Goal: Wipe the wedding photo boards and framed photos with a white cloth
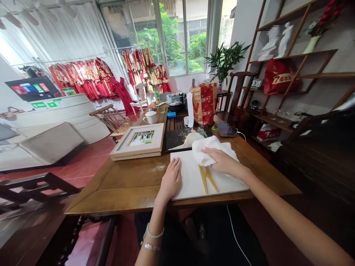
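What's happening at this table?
A person sits at a wooden table with a flat white board lying in front of them. The left hand rests flat on the board's left edge. The right hand lies on a bunched white cloth at the board's far end, above a yellow V-shaped piece. A framed picture and a red paper bag sit further back.

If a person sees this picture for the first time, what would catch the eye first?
In the middle front, the right hand presses a white cloth on a white board, while the left hand lies flat on its left edge. Behind, at the left, a row of bright red garments hangs before the windows.
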The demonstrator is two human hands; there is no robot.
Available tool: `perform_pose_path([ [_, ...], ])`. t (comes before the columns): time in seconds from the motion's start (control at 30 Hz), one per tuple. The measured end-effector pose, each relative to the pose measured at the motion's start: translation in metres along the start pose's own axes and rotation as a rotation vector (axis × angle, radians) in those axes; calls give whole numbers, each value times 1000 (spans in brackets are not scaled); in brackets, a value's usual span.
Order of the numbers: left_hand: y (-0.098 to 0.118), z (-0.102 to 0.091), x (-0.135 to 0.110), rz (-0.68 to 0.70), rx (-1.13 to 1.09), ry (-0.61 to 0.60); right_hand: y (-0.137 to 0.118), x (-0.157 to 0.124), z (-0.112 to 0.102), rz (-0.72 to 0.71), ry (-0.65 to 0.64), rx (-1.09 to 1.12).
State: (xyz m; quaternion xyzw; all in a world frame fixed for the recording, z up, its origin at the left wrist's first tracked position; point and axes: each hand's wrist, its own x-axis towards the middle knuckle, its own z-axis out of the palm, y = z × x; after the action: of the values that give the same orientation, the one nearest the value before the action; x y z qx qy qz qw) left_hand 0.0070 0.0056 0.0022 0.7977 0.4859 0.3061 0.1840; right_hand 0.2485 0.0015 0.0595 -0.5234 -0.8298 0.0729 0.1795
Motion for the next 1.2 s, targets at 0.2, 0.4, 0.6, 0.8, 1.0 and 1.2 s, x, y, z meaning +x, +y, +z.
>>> perform_pose_path([
  [0.2,5,-5,1,-14,23,-49,-47,20,25,-96,-26,-66],
  [0.4,9,-9,-1,-7,20,-76,-98,-59,22,-203,-107,-105],
  [0.6,7,-7,-1,-13,54,-75,-99,-83,18,-171,-149,-33],
  [0.8,10,-9,-2,-10,44,-84,-72,2,20,-41,-96,-73],
  [1.0,16,-11,-3,-19,70,-41,-69,75,20,-193,-151,-58],
  [1.2,14,-10,-3,-4,59,-33,-63,66,20,-203,-139,-83],
])
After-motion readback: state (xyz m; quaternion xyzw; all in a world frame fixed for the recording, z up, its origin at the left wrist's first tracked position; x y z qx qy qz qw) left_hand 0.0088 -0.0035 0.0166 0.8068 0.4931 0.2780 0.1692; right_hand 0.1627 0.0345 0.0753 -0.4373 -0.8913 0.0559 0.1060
